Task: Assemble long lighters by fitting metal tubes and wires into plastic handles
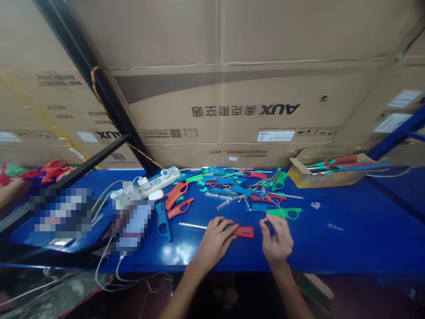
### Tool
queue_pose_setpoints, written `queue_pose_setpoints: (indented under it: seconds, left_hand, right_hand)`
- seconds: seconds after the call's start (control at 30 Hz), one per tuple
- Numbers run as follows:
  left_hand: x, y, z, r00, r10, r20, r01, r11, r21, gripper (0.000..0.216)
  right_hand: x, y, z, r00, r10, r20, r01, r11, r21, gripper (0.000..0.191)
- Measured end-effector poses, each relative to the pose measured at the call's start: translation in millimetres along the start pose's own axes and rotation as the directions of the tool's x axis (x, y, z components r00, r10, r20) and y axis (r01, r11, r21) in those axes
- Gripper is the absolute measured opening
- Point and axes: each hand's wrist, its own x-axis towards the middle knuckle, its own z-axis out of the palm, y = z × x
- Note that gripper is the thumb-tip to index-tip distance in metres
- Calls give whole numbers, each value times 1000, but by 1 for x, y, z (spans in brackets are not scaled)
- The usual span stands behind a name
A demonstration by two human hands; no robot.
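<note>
Currently, left hand (pixel 216 241) holds red lighter (pixel 245 232) down on the blue table (pixel 318 252) — rod pointing left. Right hand (pixel 278 239) just beside it, fingertips drawn close — can't tell if holding anything.

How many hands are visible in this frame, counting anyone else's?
3: the wearer's left hand on the red stick lighter, their right hand just right of it, and a co-worker's hand at the far-left edge, partly cut off.
</note>
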Motion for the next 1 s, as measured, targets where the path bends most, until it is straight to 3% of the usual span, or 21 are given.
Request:
queue_pose_setpoints:
  seconds: [0.3,0.5,0.73,0.87,1.0]
  left_hand:
    - [0,0,0,1000,-4,9,4,1000,-8,34]
    - [0,-1,0,1000,-9,6,9,1000,-1,35]
    - [0,-1,0,1000,-16,13,17,1000,-13,34]
    - [0,0,0,1000,-11,8,11,1000,2,34]
    - [0,0,0,1000,-10,0,10,1000,-9,34]
  right_hand:
    - [1,-1,3,1000,5,-23,-5,1000,-22,45]
    - [5,-6,2,998,-1,69,-1,1000,18,44]
    - [7,-4,2,1000,10,17,-10,999,35,47]
    - [18,-11,-4,985,36,166,-44,998,45,38]
    - [31,-19,-7,935,77,347,-112,990,82,37]
